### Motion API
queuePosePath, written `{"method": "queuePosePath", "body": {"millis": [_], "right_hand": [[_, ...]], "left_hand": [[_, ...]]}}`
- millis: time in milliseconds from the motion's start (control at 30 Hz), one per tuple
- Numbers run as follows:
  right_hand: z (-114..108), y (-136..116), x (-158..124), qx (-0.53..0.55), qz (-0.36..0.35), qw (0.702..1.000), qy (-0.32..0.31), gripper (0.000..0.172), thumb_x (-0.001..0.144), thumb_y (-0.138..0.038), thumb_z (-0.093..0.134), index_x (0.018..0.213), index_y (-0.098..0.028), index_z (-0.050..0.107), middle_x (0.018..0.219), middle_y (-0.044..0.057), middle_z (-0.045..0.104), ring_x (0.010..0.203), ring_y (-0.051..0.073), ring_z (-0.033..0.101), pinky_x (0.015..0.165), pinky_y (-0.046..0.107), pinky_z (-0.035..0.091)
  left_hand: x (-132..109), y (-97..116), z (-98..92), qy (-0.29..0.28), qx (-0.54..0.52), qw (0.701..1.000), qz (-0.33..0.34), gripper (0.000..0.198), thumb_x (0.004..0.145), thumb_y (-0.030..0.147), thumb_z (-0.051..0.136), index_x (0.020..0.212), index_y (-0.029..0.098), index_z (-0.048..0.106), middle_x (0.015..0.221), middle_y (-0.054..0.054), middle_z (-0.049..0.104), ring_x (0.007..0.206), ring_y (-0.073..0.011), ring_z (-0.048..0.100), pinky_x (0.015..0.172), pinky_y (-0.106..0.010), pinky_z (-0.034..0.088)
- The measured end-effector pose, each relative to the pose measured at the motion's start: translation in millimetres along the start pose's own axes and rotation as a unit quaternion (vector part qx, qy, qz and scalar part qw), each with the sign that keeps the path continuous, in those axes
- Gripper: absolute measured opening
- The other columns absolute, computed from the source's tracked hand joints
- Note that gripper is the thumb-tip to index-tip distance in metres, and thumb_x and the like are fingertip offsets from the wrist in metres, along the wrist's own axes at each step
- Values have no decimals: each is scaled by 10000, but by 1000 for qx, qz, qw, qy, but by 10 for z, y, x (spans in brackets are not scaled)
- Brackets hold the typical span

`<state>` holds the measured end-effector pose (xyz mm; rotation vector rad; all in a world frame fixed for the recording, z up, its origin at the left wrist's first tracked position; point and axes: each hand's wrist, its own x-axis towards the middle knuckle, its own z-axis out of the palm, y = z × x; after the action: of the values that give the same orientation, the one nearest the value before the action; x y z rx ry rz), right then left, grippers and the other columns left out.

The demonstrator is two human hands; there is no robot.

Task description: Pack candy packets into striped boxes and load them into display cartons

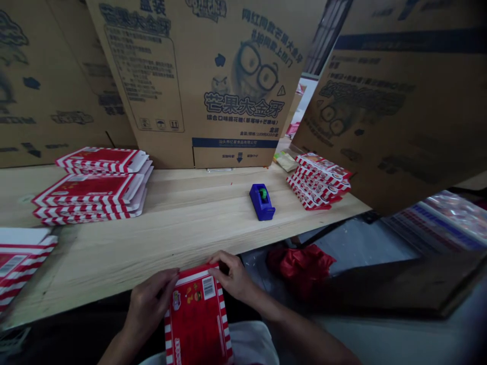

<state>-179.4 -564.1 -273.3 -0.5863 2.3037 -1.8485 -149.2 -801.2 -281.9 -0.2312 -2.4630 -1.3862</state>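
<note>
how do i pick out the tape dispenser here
Find the wooden table in front of the big cardboard boxes. Toward its right end, left of the stack of red-and-white striped cartons, sits the tape dispenser. It is the only blue thing there, with a green piece on top.

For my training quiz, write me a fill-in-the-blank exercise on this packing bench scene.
The left hand and right hand hold a red-and-white striped flat cardboard carton at the edge of the pale ____ table.
A small ____ plastic tape dispenser stands on that table.
The nearest stack of striped cartons lies to the dispenser's ____.
A crumpled ____ plastic bag lies on the floor.
Missing words: wooden; blue; right; red.
</note>
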Motion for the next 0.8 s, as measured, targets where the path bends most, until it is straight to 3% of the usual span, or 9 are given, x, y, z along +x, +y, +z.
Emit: {"method": "queuePosePath", "body": {"millis": [67,133,200,267,333,400,533,700,800], "right_hand": [[-94,22,59,-4,-11,999,52,193,803,-276,653,990,-319,667,1048,17,698,949,225,662,850,344,539],[-365,82,199,-16,-22,986,162,286,769,-320,677,1051,-283,652,1130,42,669,960,218,647,799,333,542],[-799,186,397,-38,-10,953,301,302,778,-383,634,1035,-225,636,1120,79,649,922,207,625,748,326,522],[-1289,319,597,-67,41,904,420,328,758,-433,605,960,-178,644,1000,87,661,823,190,600,709,317,488],[-1692,454,749,-78,79,885,452,308,679,-426,644,811,-149,667,834,76,669,728,185,576,663,308,457],[-1923,569,842,-75,107,891,436,248,590,-388,692,627,-146,656,627,42,630,612,172,540,596,295,418],[-1960,696,931,-45,137,894,425,214,522,-353,706,485,-162,615,424,-19,507,472,131,454,507,272,348],[-1822,728,959,10,118,878,463,286,526,-435,695,560,-166,603,495,-8,543,497,129,466,485,260,348],[-1721,749,837,39,87,881,464,339,595,-506,648,637,-174,589,596,0,573,558,127,506,526,254,395]], "left_hand": [[9,33,15,-8,-91,991,-98,179,747,374,709,731,196,723,844,-69,755,772,-222,707,694,-270,570],[17,52,47,-6,-213,958,-192,254,717,410,740,669,170,673,791,-59,700,721,-202,660,633,-259,548],[11,52,95,2,-305,918,-251,287,696,422,764,668,160,650,781,-33,632,692,-173,611,593,-242,524],[-5,41,144,0,-333,904,-269,267,697,416,771,719,168,673,803,-20,592,703,-160,583,585,-228,508],[-17,29,179,-11,-325,910,-257,247,710,408,765,735,173,690,800,-20,576,711,-155,564,587,-218,496],[-18,21,195,-16,-315,918,-242,242,713,400,763,705,171,686,769,-20,571,698,-148,551,589,-211,488],[-8,6,217,11,-332,905,-267,254,643,382,815,693,171,681,861,-34,642,758,-173,611,617,-229,525],[-27,19,291,17,-387,846,-366,370,586,398,849,837,195,667,821,-20,712,637,-205,678,576,-313,576],[5,47,308,16,-390,842,-374,426,587,426,847,880,197,638,764,-12,723,598,-216,686,561,-329,581]]}}
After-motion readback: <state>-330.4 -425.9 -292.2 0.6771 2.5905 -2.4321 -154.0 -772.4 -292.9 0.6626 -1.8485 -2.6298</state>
